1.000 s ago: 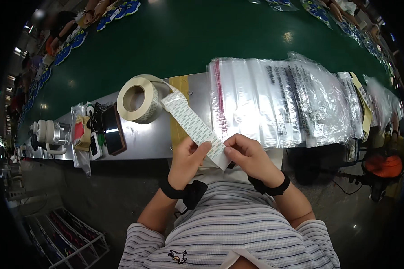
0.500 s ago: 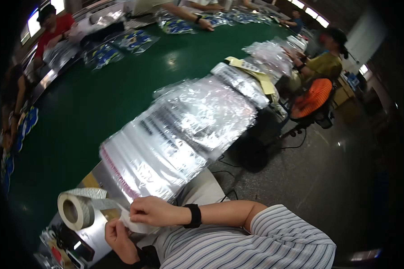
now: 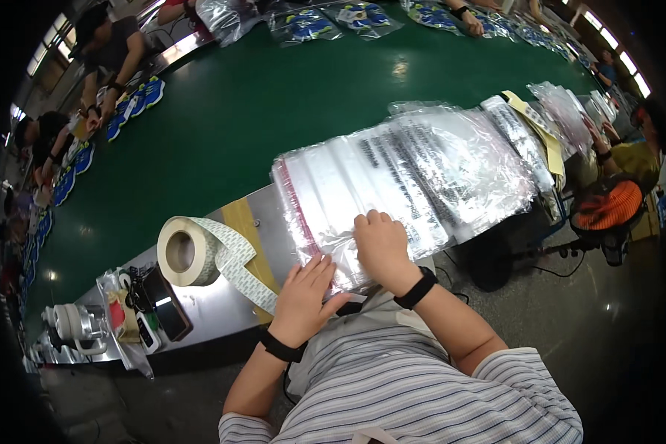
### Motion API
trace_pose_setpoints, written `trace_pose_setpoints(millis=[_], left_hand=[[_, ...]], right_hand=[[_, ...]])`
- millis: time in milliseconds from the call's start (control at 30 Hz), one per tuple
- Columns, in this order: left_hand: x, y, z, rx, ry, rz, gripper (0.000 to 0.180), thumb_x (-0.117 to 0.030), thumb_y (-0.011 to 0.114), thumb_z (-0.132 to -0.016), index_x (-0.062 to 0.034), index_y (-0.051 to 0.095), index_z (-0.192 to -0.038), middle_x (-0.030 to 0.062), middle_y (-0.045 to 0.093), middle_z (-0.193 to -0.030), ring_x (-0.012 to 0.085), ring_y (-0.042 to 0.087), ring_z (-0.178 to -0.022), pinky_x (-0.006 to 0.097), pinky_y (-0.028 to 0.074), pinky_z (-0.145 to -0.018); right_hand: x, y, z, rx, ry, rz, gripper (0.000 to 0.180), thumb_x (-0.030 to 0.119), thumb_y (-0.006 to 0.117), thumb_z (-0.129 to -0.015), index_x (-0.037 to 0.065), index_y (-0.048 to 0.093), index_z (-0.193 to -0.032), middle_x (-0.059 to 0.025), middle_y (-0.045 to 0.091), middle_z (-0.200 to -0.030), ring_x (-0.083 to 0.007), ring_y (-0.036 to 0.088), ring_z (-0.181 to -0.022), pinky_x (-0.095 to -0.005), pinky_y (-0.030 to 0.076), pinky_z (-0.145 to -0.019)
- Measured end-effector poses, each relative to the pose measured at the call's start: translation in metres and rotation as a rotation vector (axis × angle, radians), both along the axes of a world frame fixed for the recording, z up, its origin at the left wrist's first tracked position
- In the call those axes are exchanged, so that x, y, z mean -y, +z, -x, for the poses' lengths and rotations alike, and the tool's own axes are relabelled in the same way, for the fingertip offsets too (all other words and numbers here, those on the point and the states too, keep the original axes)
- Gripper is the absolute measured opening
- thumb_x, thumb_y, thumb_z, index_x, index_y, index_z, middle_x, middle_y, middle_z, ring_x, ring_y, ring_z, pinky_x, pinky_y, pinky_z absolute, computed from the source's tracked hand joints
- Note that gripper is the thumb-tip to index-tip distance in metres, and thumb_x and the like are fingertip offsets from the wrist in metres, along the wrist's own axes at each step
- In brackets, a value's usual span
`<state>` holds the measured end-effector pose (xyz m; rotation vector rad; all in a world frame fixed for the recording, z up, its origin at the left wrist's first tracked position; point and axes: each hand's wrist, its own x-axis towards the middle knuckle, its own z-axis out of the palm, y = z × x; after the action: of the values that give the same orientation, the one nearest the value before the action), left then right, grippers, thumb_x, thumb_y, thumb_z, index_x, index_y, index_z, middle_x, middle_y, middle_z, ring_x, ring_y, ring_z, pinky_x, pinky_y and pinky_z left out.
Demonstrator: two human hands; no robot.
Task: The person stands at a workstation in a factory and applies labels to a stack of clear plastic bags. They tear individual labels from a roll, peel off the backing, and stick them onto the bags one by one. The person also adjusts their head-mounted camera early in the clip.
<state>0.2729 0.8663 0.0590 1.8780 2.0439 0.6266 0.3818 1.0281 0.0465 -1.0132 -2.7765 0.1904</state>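
Two hands at work in the head view, both down on the near end of a stack of clear plastic bags (image 3: 407, 177) that lies along the metal edge of the table (image 3: 222, 311). The right hand (image 3: 381, 248) lies flat, palm down, fingers loosely together on the bottom corner of the top bag, pressing rather than gripping. The left hand (image 3: 303, 300) sits just beside it, fingers stretched out and nearly straight, tips touching the bag's lower edge by the red sealing strip (image 3: 297, 214); nothing is pinched in it that I can see. Each wrist carries one black band.

One roll of white tape (image 3: 185, 251) stands on its side left of the bags, its loose tail running down toward the left hand. One strip of brown tape (image 3: 240, 222) is stuck to the metal under it. Farther left sits one black phone (image 3: 166, 303), near a small clutter of bits I cannot sort out. Beyond the bags, one broad green belt (image 3: 222, 126) runs across. Past the stack, more bag piles trail toward an orange chair (image 3: 607, 207). Other people sit along the far side of the belt.
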Motion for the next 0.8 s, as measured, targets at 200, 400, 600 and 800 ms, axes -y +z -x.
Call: trace_pose_setpoints(millis=[200,400,600,800], left_hand=[[0.005,-0.004,0.001,0.059,0.025,-0.062,0.054,-0.034,0.064,-0.085,-0.0001,0.053,-0.126,0.0157,0.053,-0.133,0.0311,0.045,-0.129,0.048,0.032,-0.105],[0.003,0.009,0.006,0.135,0.038,-0.003,0.049,-0.033,0.061,-0.089,-0.0006,0.054,-0.125,0.0169,0.056,-0.128,0.0327,0.047,-0.127,0.047,0.033,-0.104],[-0.04,0.033,0.033,1.107,0.195,-0.056,0.043,-0.029,0.043,-0.1,0.0063,0.053,-0.122,0.0199,0.063,-0.112,0.0286,0.06,-0.109,0.038,0.046,-0.094],[-0.121,-0.008,0.037,1.81,0.311,0.325,0.03,-0.017,0.042,-0.098,0.0088,0.052,-0.111,0.0231,0.061,-0.112,0.0314,0.064,-0.099,0.04,0.051,-0.094]], right_hand=[[0.014,-0.006,0.005,-0.266,0.108,-0.145,0.015,0.016,0.065,-0.078,0.004,0.057,-0.083,-0.0112,0.056,-0.081,-0.0276,0.059,-0.08,-0.0398,0.048,-0.065],[-0.005,0.014,-0.014,-0.149,-0.103,0.139,0.009,0.013,0.057,-0.083,0.004,0.057,-0.082,-0.0117,0.059,-0.081,-0.0287,0.06,-0.075,-0.0381,0.049,-0.062],[-0.006,0.025,-0.039,-0.553,-0.073,0.677,0.01,0.012,0.061,-0.084,0.002,0.061,-0.086,-0.0122,0.059,-0.078,-0.0265,0.058,-0.067,-0.0354,0.047,-0.062],[-0.021,0.038,-0.039,-0.898,-0.067,0.649,0.005,0.005,0.055,-0.085,0.0,0.054,-0.084,-0.01,0.053,-0.099,-0.0183,0.055,-0.081,-0.0293,0.045,-0.066]])
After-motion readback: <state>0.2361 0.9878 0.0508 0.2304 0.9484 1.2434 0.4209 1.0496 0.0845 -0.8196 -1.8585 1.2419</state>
